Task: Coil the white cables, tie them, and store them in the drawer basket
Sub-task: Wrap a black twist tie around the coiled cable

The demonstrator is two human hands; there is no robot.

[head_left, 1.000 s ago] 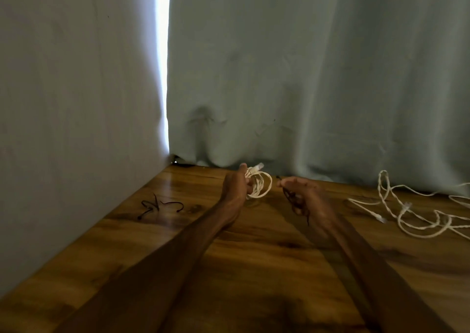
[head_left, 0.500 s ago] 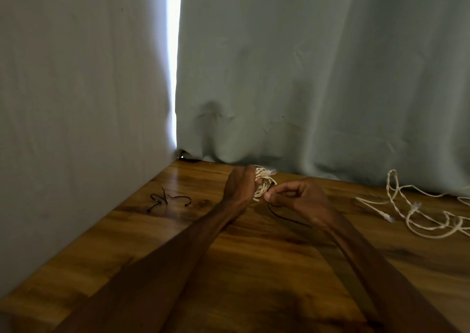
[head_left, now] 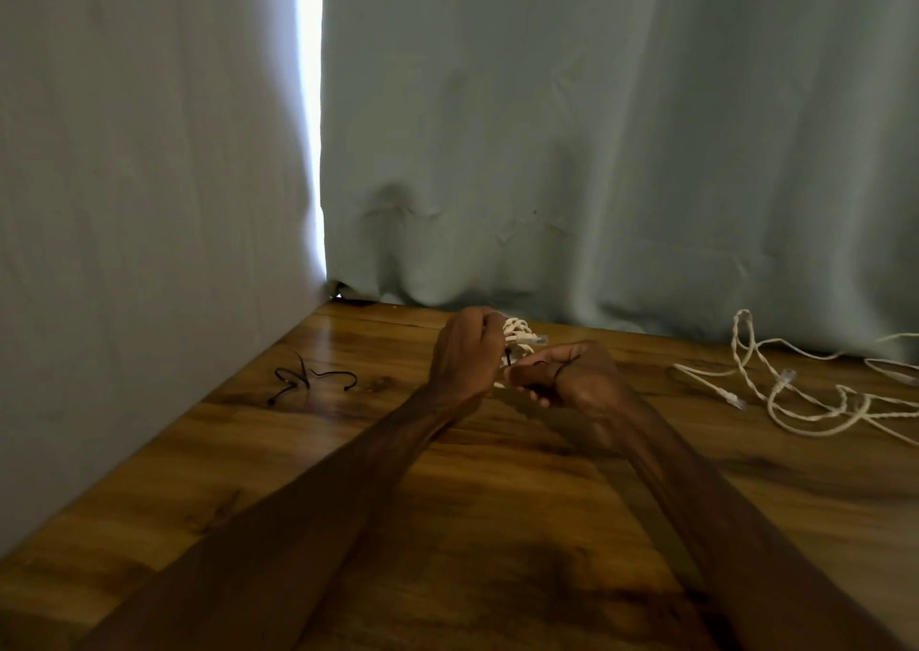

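Glossy wooden surface (head_left: 497,526) with strong grain, dark knots and streaks, and a bright sheen on the far left part. Cloth closes it in on two sides: a pale grey-green left panel (head_left: 149,203) and a back panel (head_left: 597,153) of the same cloth, hanging in folds down to the wood. A narrow daylight strip (head_left: 309,103) shows between them in the corner. The rest of the room is dim.

Count:
- 2 hands and 2 bare forearms, reaching in from the near edge and meeting mid-surface near the back panel.
- 1 coiled white cable (head_left: 517,336), held above the wood. One clear plug end (head_left: 536,338) sticks out of it to the right.
- 1 black tie (head_left: 561,368) in hand.
- Spare black ties (head_left: 311,379) in a small tangle flat on the wood, left of the hands and near the left panel. Two or three; can't tell which.
- Loose white cables (head_left: 795,402) sprawled uncoiled on the wood at the right, well apart from the hands and running out of view. Can't separate the strands to count them. 3 clear plugs (head_left: 788,377) are visible among them.

Hands:
- Left hand (head_left: 465,352): fingers curled round the coil, gripping it with the back of the hand toward me.
- Right hand (head_left: 582,377): just beside the left, fingers curled, pinching the tie. The tie loops over the hand and runs to the coil. The fingertips are hidden, so the exact pinch is unclear.
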